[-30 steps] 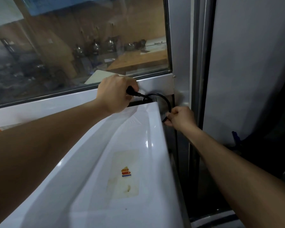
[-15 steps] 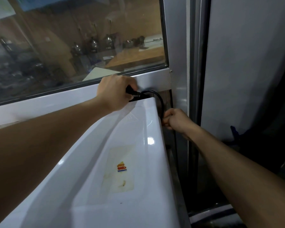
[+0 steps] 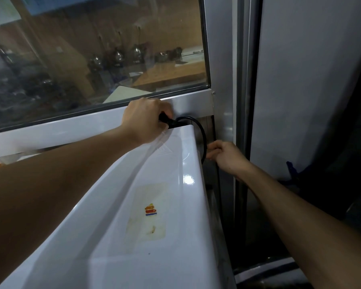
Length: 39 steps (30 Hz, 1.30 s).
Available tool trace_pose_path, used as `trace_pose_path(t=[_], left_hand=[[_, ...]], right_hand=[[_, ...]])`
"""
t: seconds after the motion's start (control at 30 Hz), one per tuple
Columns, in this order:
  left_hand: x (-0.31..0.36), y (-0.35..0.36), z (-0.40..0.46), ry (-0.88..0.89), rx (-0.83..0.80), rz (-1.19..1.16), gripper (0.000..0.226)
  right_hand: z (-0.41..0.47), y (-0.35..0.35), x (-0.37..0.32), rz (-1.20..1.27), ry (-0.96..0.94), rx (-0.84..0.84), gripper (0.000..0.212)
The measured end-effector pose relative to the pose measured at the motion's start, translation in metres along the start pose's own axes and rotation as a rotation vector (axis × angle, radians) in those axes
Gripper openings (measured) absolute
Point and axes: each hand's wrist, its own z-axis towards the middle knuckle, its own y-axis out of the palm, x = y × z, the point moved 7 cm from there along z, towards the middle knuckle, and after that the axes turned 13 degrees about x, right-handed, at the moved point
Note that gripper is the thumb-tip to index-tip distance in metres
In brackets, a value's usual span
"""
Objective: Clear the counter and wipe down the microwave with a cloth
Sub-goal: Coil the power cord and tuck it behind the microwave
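Behind the glossy white microwave, the left hand grips the black rubber plug while the right hand pinches its looped black cord, which could snag on the microwave's rear corner if tugged.

microwave: glossy white | cord: black | sticker: orange, red, blue

Left hand grips plug; right hand pinches cord.
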Motion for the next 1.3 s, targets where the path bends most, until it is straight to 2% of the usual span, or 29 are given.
trace_pose_path(t=[0.17,0.27,0.4,0.5,0.67,0.97,1.3], left_hand=[[-0.002,-0.002,0.002,-0.023,-0.006,-0.012,0.02],[-0.006,-0.004,0.004,-0.046,0.005,-0.032,0.02],[-0.009,-0.001,0.0,-0.087,-0.016,-0.076,0.019],[-0.008,-0.004,0.0,-0.063,-0.005,-0.118,0.021],[-0.001,-0.005,0.003,-0.001,-0.053,-0.075,0.018],[-0.009,-0.004,0.005,-0.063,-0.012,0.011,0.022],[-0.019,0.004,-0.002,-0.112,-0.017,0.024,0.018]], right_hand=[[0.002,-0.001,-0.019,-0.04,-0.08,0.044,0.041],[0.006,0.005,-0.028,-0.004,-0.029,0.026,0.049],[0.003,0.004,-0.014,-0.057,0.053,-0.025,0.039],[0.002,-0.001,-0.014,-0.091,0.006,-0.023,0.028],[0.0,0.0,-0.017,-0.114,-0.049,-0.037,0.021],[-0.005,-0.007,-0.017,-0.166,-0.039,-0.11,0.057],[-0.005,-0.007,-0.02,-0.129,-0.05,-0.101,0.058]])
